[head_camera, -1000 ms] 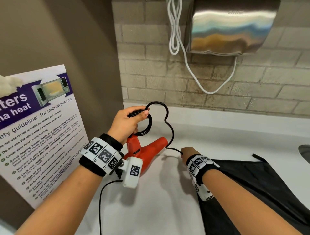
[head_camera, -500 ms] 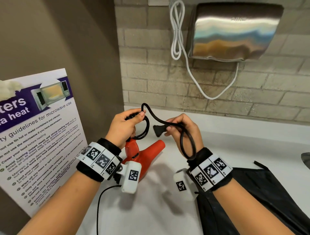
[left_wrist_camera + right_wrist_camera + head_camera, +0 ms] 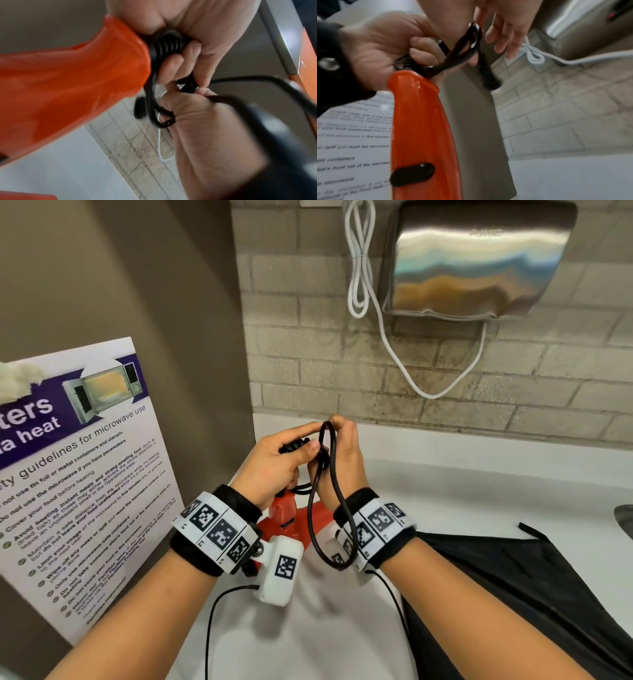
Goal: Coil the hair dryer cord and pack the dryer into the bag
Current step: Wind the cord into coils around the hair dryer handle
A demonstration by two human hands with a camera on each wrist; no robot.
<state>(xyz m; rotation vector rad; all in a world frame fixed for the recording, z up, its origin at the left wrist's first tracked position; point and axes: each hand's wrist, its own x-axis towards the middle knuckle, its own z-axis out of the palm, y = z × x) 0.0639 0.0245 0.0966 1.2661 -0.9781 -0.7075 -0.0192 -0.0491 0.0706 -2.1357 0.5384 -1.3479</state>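
The left hand [image 3: 274, 463] grasps the end of the orange hair dryer [image 3: 291, 518] handle together with gathered turns of the black cord [image 3: 320, 508], thumb pressed over them. The right hand [image 3: 342, 467] is right against it, pinching the cord between thumb and palm with the outer fingers loose, while a long loop hangs down past the right wrist. The plug [image 3: 489, 79] dangles beyond the fingers. Both hands hold the dryer up over a white worktop [image 3: 479, 494]. The black bag [image 3: 513, 594] lies flat on the worktop to the right. Behind runs a pale brick-tiled wall [image 3: 308, 354] carrying a steel wall dryer [image 3: 479, 261] with a looped white cable [image 3: 359, 268]. A microwave guidelines poster [image 3: 85, 474] leans on the brown side wall at left.
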